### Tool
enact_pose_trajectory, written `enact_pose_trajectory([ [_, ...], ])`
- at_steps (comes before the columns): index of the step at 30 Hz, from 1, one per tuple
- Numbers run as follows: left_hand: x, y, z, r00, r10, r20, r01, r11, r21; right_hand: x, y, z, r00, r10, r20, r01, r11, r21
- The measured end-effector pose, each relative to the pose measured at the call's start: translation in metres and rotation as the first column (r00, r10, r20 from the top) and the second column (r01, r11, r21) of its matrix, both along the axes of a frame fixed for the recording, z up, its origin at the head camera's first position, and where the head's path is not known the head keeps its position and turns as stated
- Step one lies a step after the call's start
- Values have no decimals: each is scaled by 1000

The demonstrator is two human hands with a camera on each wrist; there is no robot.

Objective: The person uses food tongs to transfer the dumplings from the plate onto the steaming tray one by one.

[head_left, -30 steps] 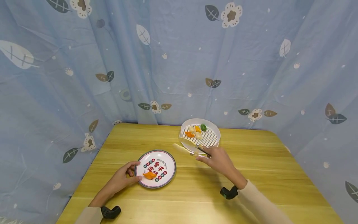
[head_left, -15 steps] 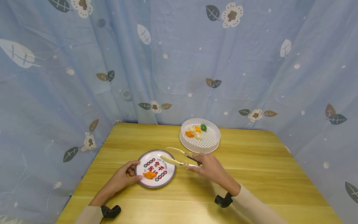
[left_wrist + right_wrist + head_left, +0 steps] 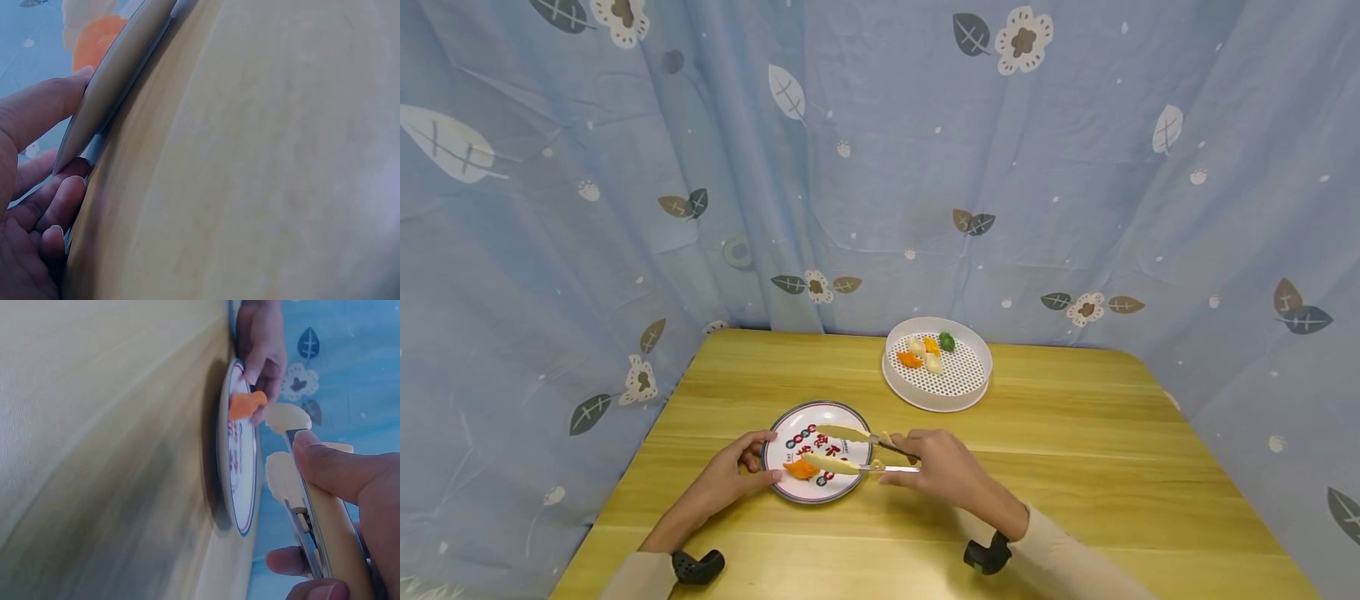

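Right hand: grips the tongs, blades apart, pointing left across the frame.
Orange piece: on the plate, lower centre, just left of the lower tong tip.
Left hand: fingers curled on the plate's left rim.

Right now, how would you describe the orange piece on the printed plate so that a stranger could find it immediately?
On the yellow wooden table, find the round white printed plate that the left hand holds by its edge. The small orange dumpling-shaped piece lies alone on it, beside the cream tongs; the other pieces sit in the white perforated tray.
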State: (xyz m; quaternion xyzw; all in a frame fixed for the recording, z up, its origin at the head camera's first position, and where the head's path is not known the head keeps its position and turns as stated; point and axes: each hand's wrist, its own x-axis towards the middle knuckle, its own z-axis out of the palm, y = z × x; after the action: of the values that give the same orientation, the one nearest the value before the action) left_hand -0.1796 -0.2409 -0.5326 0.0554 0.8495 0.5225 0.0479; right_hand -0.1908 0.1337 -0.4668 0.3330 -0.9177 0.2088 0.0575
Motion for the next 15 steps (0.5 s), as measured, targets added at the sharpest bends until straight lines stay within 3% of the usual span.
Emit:
enact_pose_trajectory([
  [15, 1, -1, -1, 1000, -4, -19, 4, 1000, -1, 6, -4, -3, 1000, 15, 6, -15, 1000, 1],
])
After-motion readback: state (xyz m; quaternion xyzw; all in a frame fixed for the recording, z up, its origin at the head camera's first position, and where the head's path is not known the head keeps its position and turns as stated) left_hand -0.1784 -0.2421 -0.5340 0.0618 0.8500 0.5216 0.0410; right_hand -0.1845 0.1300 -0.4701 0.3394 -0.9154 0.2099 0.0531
